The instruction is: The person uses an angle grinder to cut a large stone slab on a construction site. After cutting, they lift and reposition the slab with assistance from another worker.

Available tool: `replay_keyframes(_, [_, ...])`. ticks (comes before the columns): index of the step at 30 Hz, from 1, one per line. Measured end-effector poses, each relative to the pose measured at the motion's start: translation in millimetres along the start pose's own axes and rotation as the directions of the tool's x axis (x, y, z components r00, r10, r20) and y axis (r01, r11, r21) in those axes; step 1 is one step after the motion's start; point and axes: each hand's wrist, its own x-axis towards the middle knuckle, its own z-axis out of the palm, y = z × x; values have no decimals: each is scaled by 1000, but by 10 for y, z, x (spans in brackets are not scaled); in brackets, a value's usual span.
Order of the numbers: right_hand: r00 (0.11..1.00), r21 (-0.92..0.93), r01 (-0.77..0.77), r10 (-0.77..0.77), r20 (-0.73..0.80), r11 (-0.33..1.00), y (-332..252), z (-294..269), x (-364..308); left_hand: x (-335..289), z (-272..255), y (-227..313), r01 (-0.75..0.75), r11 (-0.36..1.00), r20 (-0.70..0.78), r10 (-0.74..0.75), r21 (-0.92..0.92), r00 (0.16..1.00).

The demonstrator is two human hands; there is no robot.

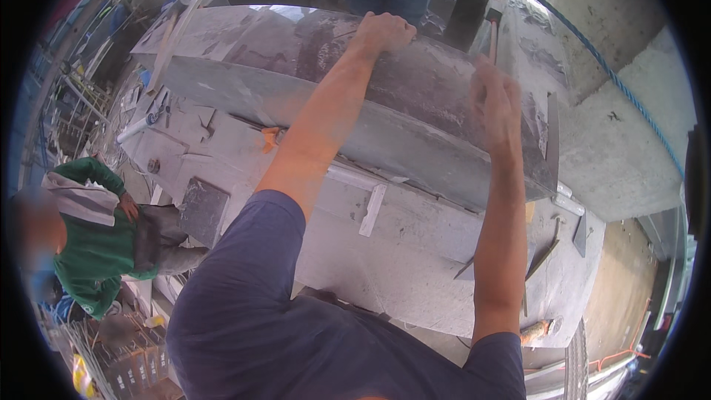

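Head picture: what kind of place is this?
Probably a building site or workshop: there's bare concrete, a worktable with bits lying on it, and a long grey block on top.

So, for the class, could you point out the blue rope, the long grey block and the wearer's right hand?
Blue rope (621, 87), head view: partway along its length.
Long grey block (426, 92), head view: its top face.
Right hand (496, 101), head view: middle, motion-blurred.
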Motion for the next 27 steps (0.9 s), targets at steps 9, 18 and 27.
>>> replay_keyframes(9, [982, 17, -95, 91, 164, 995, 595, 322, 171, -172, 3, -225, 112, 950, -30, -126, -293, 992])
replay_keyframes(18, [985, -101, -122, 132, 107, 987, 517, 386, 185, -1733, 142, -1952, 773, 605, -184, -795, -190, 578])
replay_keyframes(27, [955, 363, 36, -139, 262, 931, -36, 1965, 1237, -1960, 132, -2050, 696, 678, -214, -735, -236, 644])
